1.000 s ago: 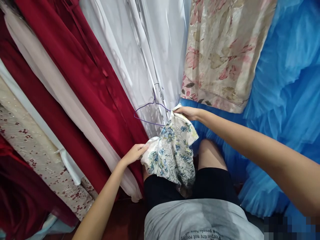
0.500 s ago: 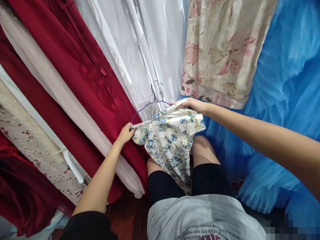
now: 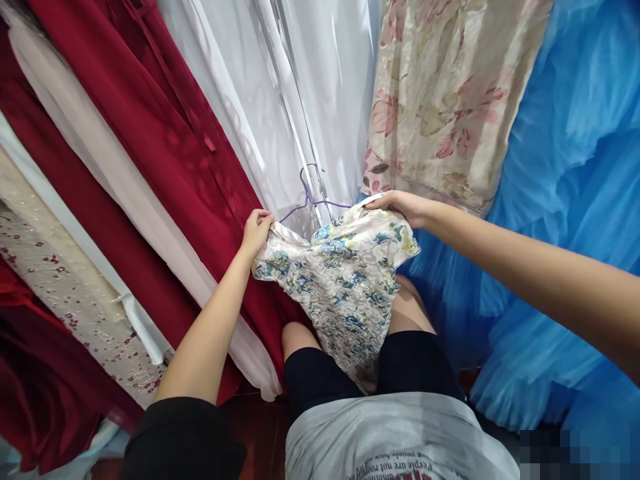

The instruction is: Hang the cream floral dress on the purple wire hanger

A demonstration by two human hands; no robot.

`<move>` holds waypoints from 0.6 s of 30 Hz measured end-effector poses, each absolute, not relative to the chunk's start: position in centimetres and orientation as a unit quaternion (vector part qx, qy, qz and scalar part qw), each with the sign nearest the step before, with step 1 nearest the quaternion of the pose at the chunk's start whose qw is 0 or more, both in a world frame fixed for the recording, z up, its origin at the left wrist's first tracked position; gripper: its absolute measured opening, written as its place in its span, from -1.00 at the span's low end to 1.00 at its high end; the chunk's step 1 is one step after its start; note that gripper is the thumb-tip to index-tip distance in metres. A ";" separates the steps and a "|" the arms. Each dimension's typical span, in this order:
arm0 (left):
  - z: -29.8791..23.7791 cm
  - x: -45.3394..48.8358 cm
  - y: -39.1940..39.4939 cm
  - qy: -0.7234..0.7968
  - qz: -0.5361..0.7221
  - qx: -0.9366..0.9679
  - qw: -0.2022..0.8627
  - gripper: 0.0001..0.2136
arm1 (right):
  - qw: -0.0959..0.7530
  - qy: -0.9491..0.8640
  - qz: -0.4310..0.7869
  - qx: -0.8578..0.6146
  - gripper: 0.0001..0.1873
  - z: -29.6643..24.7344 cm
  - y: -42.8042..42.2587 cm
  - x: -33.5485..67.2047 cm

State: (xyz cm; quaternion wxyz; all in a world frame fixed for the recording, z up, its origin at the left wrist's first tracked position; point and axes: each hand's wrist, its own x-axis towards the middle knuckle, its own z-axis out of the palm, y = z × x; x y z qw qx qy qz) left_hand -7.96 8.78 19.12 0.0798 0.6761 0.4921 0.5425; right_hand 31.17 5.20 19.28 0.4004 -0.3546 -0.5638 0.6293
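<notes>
A white dress with blue and yellow flowers (image 3: 345, 280) hangs between my two hands, its lower part falling between my knees. My left hand (image 3: 257, 232) is closed on its left shoulder. At the other shoulder, my right hand (image 3: 403, 205) grips the fabric with the thumb below. A thin purple wire hanger (image 3: 306, 193) sits inside the neckline, its hook standing up in front of white cloth; the ends of its arms are hidden by the garment and my hands.
Long dark red gowns (image 3: 135, 133) and a pale pink one (image 3: 100, 147) hang at the left. White fabric (image 3: 330, 87) hangs straight ahead. To the right are a beige floral garment (image 3: 450, 100) and a puffy blue tulle gown (image 3: 565, 200). Dark reddish floor (image 3: 255, 433) shows below.
My left hand has moved up and the dress's left shoulder now covers more of the hanger's arm. The dress is spread wider and flatter; my right hand has shifted slightly right.
</notes>
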 end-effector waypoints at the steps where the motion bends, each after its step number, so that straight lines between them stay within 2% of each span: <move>1: 19.3 -7.8 8.0 0.483 0.542 0.684 0.075 -0.77 | 0.407 -0.575 0.622 -0.341 -0.71 20.3 5.2 31.1; 3: 19.7 -7.5 6.7 0.462 0.534 0.707 0.043 -0.70 | 0.421 -0.605 0.603 -0.306 -0.69 22.5 5.0 30.4; 5: 19.9 -7.5 5.7 0.455 0.515 0.726 -0.016 -0.74 | 0.418 -0.627 0.594 -0.280 -0.71 24.4 4.3 29.1; 9: 19.3 -7.2 5.2 0.459 0.534 0.705 -0.085 -0.85 | 0.330 -0.705 0.576 -0.249 -0.83 24.5 0.8 24.4; 11: 18.4 -6.6 5.2 0.442 0.594 0.669 -0.064 -0.83 | 0.315 -0.783 0.489 -0.218 -0.85 23.1 -1.3 21.7; 14: 17.0 -4.5 4.4 0.398 0.673 0.623 0.004 -0.72 | 0.357 -0.843 0.342 -0.213 -0.83 20.8 -3.2 19.4; 18: 17.2 -0.5 1.4 0.314 0.723 0.596 0.155 -0.52 | 0.422 -0.857 0.207 -0.212 -0.61 18.8 -1.7 20.3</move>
